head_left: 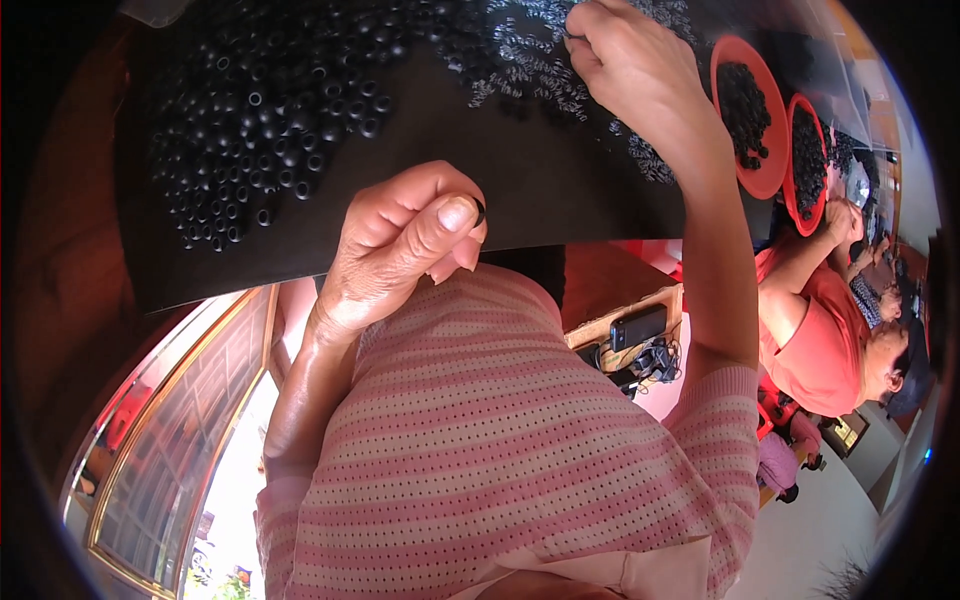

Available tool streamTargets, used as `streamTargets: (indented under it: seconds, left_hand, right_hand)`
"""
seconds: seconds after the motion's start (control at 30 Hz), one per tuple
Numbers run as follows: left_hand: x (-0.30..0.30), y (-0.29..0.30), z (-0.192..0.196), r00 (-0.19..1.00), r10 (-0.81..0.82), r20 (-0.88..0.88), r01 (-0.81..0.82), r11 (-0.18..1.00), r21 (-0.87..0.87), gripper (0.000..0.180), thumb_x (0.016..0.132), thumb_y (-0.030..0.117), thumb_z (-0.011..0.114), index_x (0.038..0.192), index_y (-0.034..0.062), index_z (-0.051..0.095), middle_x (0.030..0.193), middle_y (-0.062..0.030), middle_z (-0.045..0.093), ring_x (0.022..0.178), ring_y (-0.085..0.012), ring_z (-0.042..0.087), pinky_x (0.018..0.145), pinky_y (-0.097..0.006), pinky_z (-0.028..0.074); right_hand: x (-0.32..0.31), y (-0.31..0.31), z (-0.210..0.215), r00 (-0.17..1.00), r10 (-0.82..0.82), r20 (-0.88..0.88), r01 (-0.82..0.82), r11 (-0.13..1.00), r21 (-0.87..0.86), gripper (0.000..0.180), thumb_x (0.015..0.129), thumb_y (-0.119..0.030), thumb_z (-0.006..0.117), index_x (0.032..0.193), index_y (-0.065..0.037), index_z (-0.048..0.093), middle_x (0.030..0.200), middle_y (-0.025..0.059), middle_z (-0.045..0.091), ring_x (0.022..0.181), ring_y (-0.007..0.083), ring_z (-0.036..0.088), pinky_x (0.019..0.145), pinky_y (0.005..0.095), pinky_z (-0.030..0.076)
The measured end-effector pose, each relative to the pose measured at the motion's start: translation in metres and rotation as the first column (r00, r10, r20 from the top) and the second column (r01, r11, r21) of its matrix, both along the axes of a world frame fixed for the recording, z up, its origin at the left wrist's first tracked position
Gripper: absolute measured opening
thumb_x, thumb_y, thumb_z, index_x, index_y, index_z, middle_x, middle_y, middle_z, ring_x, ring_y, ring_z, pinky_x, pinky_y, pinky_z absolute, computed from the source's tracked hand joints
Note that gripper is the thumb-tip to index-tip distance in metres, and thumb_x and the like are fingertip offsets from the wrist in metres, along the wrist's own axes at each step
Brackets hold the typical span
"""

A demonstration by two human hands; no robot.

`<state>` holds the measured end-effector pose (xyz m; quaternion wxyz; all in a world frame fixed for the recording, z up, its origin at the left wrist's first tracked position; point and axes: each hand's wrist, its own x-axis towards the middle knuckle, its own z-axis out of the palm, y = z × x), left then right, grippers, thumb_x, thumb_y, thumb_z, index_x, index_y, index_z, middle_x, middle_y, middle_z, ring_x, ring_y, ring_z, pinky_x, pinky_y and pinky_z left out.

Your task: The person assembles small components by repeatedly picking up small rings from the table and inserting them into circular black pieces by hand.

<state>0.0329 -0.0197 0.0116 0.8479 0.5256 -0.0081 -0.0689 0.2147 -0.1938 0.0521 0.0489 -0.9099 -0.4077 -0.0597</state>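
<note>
My left hand is closed near the table's front edge, thumb pressed against the curled fingers. Between them sits a small black ring-shaped part, mostly covered by the thumb and fingertips. At the far right side of the table, my right hand reaches over a spread of small, shiny, clear-looking pieces. Its fingers are drawn together in a pinch; whatever lies between the tips is too small or hidden to make out. Many loose black rings cover the left and far part of the dark table sheet.
Two red bowls of small black parts stand at the right. Beyond them a co-worker in a red shirt sits with hands at the table. An open wooden drawer or box with a black device and cables is below the edge.
</note>
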Motion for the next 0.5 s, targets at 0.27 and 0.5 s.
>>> streamTargets:
  seconds: [0.27, 0.5]
  left_hand:
    - [-0.001, 0.0, 0.002, 0.998, 0.036, -0.043, -0.038, 0.998, -0.046, 0.031, 0.096, 0.029, 0.052, 0.086, 0.0006, 0.058, 0.066, -0.0028, 0.056, 0.051, -0.0047, 0.044, 0.046, -0.019, 0.035]
    - [0.0, 0.003, 0.002, 0.993, 0.037, -0.109, -0.054, 0.986, -0.161, 0.039, 0.097, 0.038, 0.048, 0.089, 0.0004, 0.055, 0.067, -0.0048, 0.055, 0.053, -0.0068, 0.042, 0.048, -0.019, 0.033]
  right_hand:
    - [-0.018, -0.004, 0.001, 0.94, 0.084, -0.33, 0.052, 0.922, 0.383, 0.009, 0.082, -0.003, 0.058, 0.091, -0.003, 0.058, 0.085, 0.0074, 0.058, 0.074, 0.0212, 0.058, 0.064, 0.0322, 0.046]
    - [-0.066, 0.012, 0.008, 0.673, 0.445, -0.591, 0.183, 0.674, 0.715, 0.011, 0.081, 0.002, 0.065, 0.091, -0.001, 0.061, 0.076, 0.0015, 0.059, 0.066, 0.0055, 0.057, 0.057, 0.0186, 0.046]
